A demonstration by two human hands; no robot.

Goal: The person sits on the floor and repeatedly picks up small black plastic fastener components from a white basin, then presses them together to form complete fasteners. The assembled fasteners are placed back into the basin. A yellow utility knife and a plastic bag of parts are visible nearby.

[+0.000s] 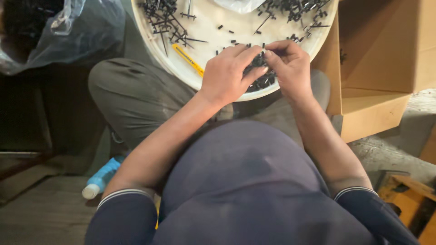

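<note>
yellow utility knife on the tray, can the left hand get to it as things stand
Probably yes: the yellow utility knife lies bare on the white round tray, just beside the left hand, with nothing between them.

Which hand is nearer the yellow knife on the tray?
Left. The left hand is just right of the yellow knife, nearly touching its end; the right hand is farther right, beyond the left.

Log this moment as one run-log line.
left hand: on black parts | right hand: pinching black parts | white tray: on lap, yellow cutter inside | cardboard box: right
</note>
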